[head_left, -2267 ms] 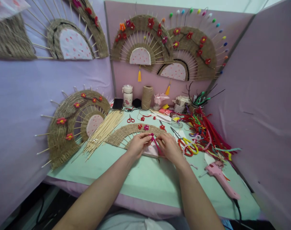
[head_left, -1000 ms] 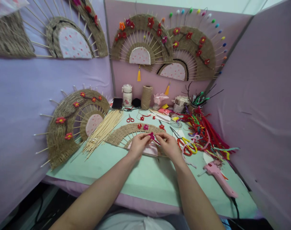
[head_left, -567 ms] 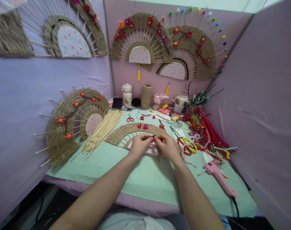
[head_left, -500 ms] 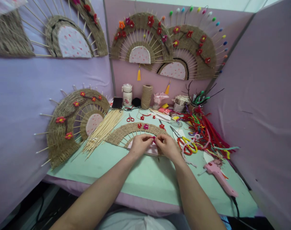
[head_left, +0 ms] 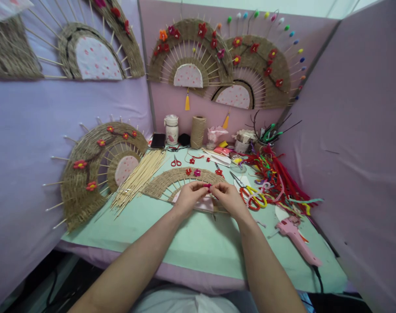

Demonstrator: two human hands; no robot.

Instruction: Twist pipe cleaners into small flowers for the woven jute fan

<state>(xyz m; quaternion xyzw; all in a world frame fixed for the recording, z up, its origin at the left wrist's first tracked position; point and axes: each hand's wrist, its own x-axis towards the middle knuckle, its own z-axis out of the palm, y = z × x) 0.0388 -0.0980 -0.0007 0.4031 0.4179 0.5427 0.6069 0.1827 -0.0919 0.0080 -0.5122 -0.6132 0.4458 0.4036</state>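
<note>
Between both hands is a small magenta pipe cleaner (head_left: 207,185), mostly hidden by the fingers. My left hand (head_left: 189,198) pinches its left end, and the fingertips of my right hand (head_left: 228,198) close on the other end. Both hands hover over a half-round fan of woven twine and sticks (head_left: 162,180), which lies on the table. Red and magenta flowers (head_left: 197,173) sit along the fan's upper band. Part of its pale pink centre (head_left: 204,204) shows below the fingers.
Right of my hands lie red- and yellow-handled scissors (head_left: 253,198), a heap of coloured pipe cleaners (head_left: 276,174) and a pink glue gun (head_left: 297,241). Thin sticks (head_left: 139,178) are at left; small red scissors (head_left: 176,161) and a twine spool (head_left: 198,132) stand farther back.
The fingers have shifted slightly around the magenta pipe cleaner, and more of it shows as a level strip. The whole view has moved a little.
</note>
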